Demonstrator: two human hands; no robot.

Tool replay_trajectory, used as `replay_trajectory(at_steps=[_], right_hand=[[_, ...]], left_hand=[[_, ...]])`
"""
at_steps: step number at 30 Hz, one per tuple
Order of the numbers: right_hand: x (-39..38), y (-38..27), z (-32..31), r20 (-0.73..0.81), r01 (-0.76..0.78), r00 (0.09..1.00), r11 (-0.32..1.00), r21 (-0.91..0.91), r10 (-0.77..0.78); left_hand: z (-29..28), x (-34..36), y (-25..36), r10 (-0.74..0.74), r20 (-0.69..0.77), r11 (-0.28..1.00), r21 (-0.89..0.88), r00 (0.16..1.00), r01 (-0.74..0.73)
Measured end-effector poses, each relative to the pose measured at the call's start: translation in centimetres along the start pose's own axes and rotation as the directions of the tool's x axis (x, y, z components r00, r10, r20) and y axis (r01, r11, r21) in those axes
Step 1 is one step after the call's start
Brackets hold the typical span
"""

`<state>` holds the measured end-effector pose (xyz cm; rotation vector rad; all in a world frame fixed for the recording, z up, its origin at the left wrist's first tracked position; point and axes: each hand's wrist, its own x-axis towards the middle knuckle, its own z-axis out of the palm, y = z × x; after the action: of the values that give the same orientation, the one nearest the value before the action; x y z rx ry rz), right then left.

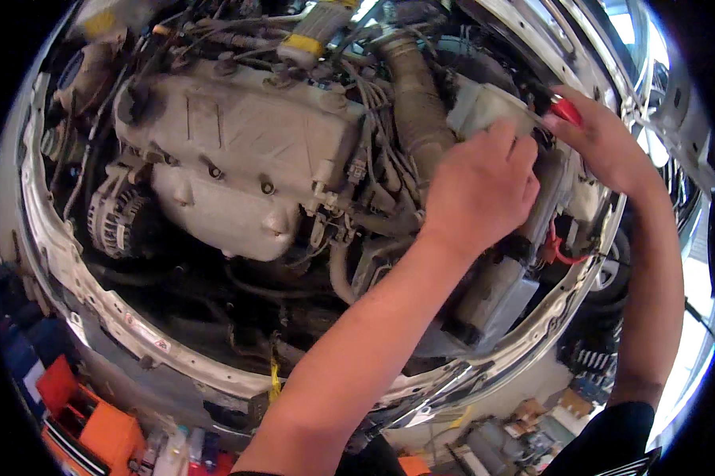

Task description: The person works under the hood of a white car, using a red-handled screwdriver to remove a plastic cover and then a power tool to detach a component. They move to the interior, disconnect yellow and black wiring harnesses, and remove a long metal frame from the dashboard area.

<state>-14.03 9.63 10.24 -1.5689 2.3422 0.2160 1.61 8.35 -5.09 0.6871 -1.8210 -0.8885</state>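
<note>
My left hand is over a pale box-shaped part at the engine bay's right, its fingers curled; anything inside them is hidden. Just behind it, my right hand grips a red-handled tool, whose tip points toward that part and is hard to make out. A ribbed air duct runs beside the left hand, left of the pale part. The dusty engine cover fills the middle left.
The body rim curves round the bay, with an alternator at left and red cable at right. Below are an orange toolbox and assorted items. A tyre and wheel show beyond the right edge.
</note>
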Motion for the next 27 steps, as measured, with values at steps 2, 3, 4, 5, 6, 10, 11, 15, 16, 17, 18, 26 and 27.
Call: replay_trajectory(at_steps=[2,3,4,5,6,10,11,15,16,17,18,26,27], right_hand=[[-4.0,0.2,0.2,-0.155,-0.016,0.988,1.000,-0.015,0.013],[-6.6,1.0,1.3,-0.300,0.035,0.952,0.996,-0.084,-0.059],[-8.6,0.5,1.8,-0.313,0.015,0.950,1.000,0.027,-0.006],[-10.8,-0.3,2.4,-0.317,-0.009,0.947,0.990,0.138,0.053],[-12.5,-0.7,3.9,-0.311,-0.128,0.915,0.917,0.377,0.255],[-15.9,0.2,10.9,-0.371,0.003,0.743,0.551,0.834,0.557],[-15.9,0.1,11.7,-0.363,0.044,0.745,0.503,0.863,0.559],[-14.3,-0.4,12.7,-0.403,0.232,0.718,0.351,0.907,0.567],[-13.8,-0.5,12.1,-0.416,0.207,0.726,0.403,0.892,0.547],[-13.2,-0.5,11.5,-0.432,0.186,0.736,0.458,0.869,0.521],[-12.3,-0.3,11.4,-0.494,0.205,0.716,0.527,0.825,0.494],[-4.8,-1.7,10.5,-0.678,0.301,0.693,0.756,0.582,0.246],[-4.3,-2.2,10.9,-0.696,0.316,0.684,0.771,0.553,0.218]], left_hand=[[-0.3,0.1,-0.1,-0.006,0.006,0.998,0.056,1.000,0.005],[-0.2,0.1,0.1,-0.005,0.016,0.997,0.074,1.000,0.003],[-0.3,0.0,0.0,-0.029,0.052,0.996,0.090,0.998,0.025],[-0.3,-0.2,0.1,-0.024,0.050,0.994,0.105,0.998,0.019],[-0.3,-0.3,0.1,-0.013,0.042,0.992,0.125,0.999,0.008],[0.6,0.0,0.7,0.023,0.067,0.989,0.143,0.997,-0.033],[0.5,-0.3,0.6,0.022,0.074,0.986,0.162,0.997,-0.033],[-0.2,-0.2,0.3,0.125,0.142,0.953,0.260,0.982,-0.159],[-0.3,-0.3,0.2,0.130,0.154,0.963,0.214,0.979,-0.162],[-0.5,-0.4,0.2,0.136,0.158,0.972,0.169,0.978,-0.163],[-0.4,-0.4,0.2,0.139,0.160,0.980,0.117,0.977,-0.159],[-0.4,0.3,0.7,-0.224,0.138,0.935,-0.247,0.965,0.253],[-1.2,0.4,0.3,-0.256,0.152,0.936,-0.207,0.955,0.284]])
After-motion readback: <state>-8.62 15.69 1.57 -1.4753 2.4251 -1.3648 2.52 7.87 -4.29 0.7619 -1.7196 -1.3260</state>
